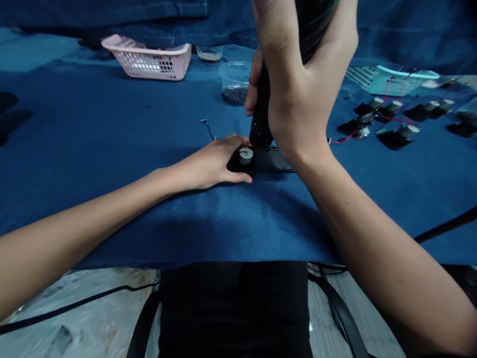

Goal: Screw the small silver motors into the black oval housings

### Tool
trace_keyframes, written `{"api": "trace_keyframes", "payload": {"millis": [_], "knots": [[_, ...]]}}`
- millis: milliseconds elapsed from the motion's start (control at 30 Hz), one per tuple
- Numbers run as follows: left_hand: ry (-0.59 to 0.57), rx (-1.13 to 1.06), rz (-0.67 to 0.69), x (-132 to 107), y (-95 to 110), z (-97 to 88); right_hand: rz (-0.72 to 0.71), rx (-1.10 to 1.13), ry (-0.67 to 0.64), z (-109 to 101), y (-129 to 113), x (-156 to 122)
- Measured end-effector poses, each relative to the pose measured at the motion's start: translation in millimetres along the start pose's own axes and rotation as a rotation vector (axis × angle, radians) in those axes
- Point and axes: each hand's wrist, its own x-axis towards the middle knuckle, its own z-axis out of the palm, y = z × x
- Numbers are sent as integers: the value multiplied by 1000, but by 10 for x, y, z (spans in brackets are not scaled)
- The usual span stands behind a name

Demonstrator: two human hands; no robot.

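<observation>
My left hand (214, 164) lies on the cloth with thumb and fingers around the left end of a black plastic housing (274, 160). Between thumb and forefinger shows a small silvery motor (246, 155), with a bit of red by it. My right hand (298, 94) is wrapped round a thick black electric screwdriver (262, 117), held nearly upright over the housing. The driver's lower end is right behind the motor; its tip cannot be made out. A thin dark wire with a coil spring (203, 121) sticks out beyond my left hand. My right wrist hides the housing's right end.
Behind the work stand a pink basket (158, 62), a clear tub (234, 82) of small dark screws, and another small tub (209, 53). At the right, several black parts with motors and red wires (397, 134) lie before a turquoise basket (395, 82).
</observation>
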Motion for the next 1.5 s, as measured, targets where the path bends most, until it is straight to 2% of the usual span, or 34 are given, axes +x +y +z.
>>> {"api": "trace_keyframes", "payload": {"millis": [100, 267, 400, 567, 667, 833, 967, 1167, 1367, 1500], "knots": [[2, 4, 11, 2, 2, 7, -49, 4, 101, 65, 99, 17], [-7, 1, 16, 8, 1, 0, -73, 54, 65, 73, 226, 37], [-7, 11, 19, 7, -1, -12, 31, -2, -2, 47, 79, -2], [-5, 14, 2, 3, -3, -7, 115, -36, 0, 40, -67, -44], [-5, -6, 2, 10, -13, -5, 112, 4, -24, 35, -5, -33], [-48, -6, -4, 17, -18, -44, 4, 3, 51, 61, 33, -11], [-69, -14, -16, -8, -12, -62, 135, -80, -3, 81, -44, -16], [-61, 10, -21, -12, -19, -19, 46, 29, 29, 87, -8, -13], [-61, -12, -36, -16, 3, -29, 171, 19, 8, 50, -139, -45], [-18, -115, 14, -24, 22, -53, 151, 25, 12, 50, -130, -45]]}}
